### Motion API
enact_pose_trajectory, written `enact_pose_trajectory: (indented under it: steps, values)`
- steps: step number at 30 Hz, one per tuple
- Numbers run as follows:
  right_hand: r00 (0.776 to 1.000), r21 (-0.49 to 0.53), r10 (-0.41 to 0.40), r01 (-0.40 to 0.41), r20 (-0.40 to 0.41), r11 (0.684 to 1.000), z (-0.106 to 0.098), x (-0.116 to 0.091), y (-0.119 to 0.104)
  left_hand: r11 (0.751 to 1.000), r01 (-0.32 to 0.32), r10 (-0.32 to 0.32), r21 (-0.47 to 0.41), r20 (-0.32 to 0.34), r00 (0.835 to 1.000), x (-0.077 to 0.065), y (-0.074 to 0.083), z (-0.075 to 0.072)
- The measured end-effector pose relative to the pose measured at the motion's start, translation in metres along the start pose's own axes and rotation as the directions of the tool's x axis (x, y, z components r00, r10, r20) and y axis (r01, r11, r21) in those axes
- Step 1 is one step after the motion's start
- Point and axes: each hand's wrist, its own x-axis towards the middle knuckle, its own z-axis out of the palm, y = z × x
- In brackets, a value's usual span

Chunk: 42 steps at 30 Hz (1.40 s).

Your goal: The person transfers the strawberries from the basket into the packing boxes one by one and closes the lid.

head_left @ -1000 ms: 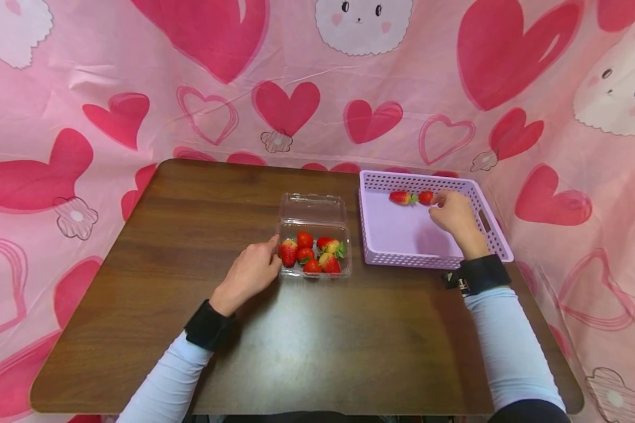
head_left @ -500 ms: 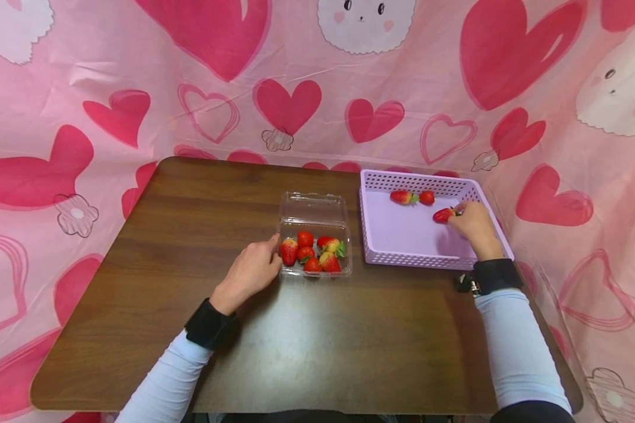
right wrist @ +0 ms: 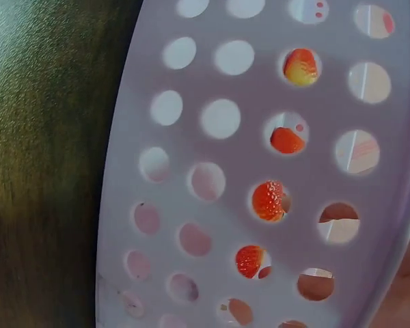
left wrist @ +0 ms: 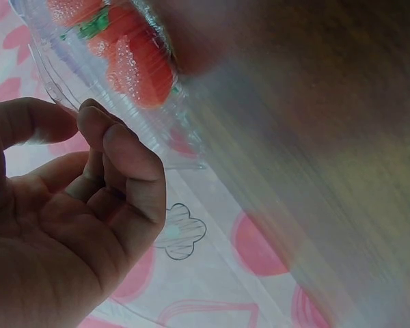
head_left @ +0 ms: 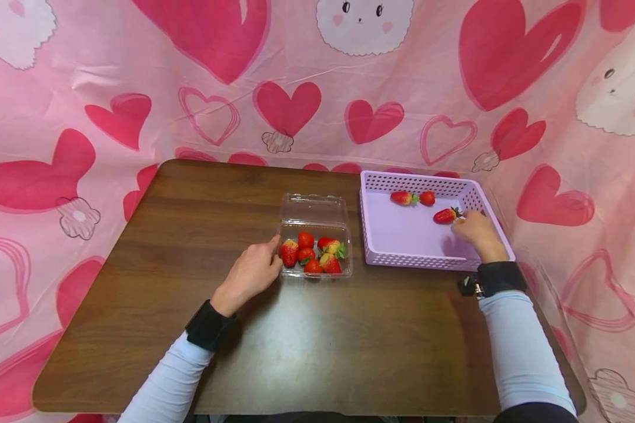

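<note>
A clear plastic clamshell box [head_left: 348, 270] lies with its lid raised, several strawberries [head_left: 331, 263] inside. My left hand [head_left: 251, 267] holds the box's left rim; in the left wrist view, the thumb and curled fingers [left wrist: 133, 154] meet at its edge. To the right is a lilac perforated basket [head_left: 397, 235]. A strawberry [head_left: 444, 216] lies on its floor with its leaves toward my right hand [head_left: 476, 229], whose loosely bent fingertips are beside the leaves. In the right wrist view, the basket wall [right wrist: 212, 157] mostly hides the hand.
Two more strawberries, one elongated [head_left: 401, 198] and one small [head_left: 427, 198], lie along the basket's far wall. The brown wooden table [head_left: 317, 346] has rounded corners. Behind it hangs a pink heart-print cloth [head_left: 217, 53].
My right hand has set a strawberry on the basket floor, moving right and nearer, then drawn slightly back from its leaves. The left hand and box have stayed put.
</note>
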Motion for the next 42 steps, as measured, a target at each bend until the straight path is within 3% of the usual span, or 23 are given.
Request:
enact_pose_trajectory:
  steps: [7,15,31,42]
  values:
    - [0.998,-0.049,-0.059,0.059,0.008,0.997,0.002,0.004,0.007,1.000,-0.010,0.010,0.008,-0.006,1.000,0.000,-0.001,0.000]
    - [0.999,-0.022,0.027,-0.026,0.040,0.999,0.004,-0.001,0.008,1.000,-0.010,0.010,0.009,-0.007,1.000,0.000,-0.001,0.001]
    - [0.999,-0.021,-0.026,0.027,0.024,0.999,0.005,-0.007,0.003,1.000,-0.021,0.021,0.019,-0.023,1.000,-0.001,-0.001,0.002]
    - [1.000,0.044,0.009,-0.010,0.024,0.999,0.005,-0.009,-0.002,1.000,-0.011,0.011,0.001,-0.010,1.000,0.000,0.000,0.001]
